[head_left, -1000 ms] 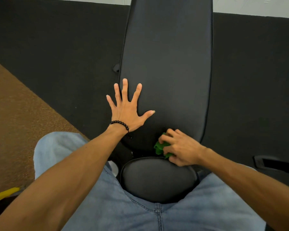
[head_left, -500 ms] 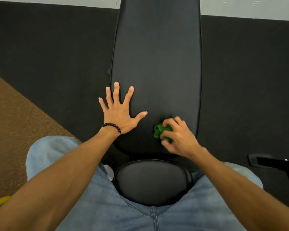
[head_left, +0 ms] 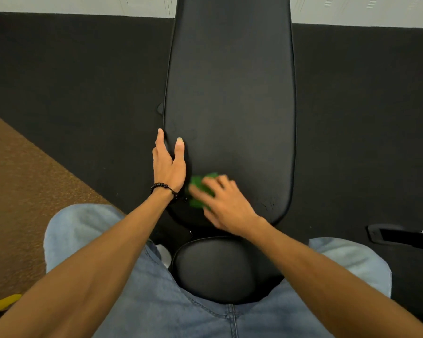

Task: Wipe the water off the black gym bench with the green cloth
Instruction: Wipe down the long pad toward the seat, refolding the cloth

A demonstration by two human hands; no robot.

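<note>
The green cloth is held bunched under the right hand on the near end of the bench. The bench's left edge is gripped by the left hand.

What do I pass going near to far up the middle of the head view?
Jeans → small seat pad → right hand on the green cloth → long back pad → pale wall.
</note>
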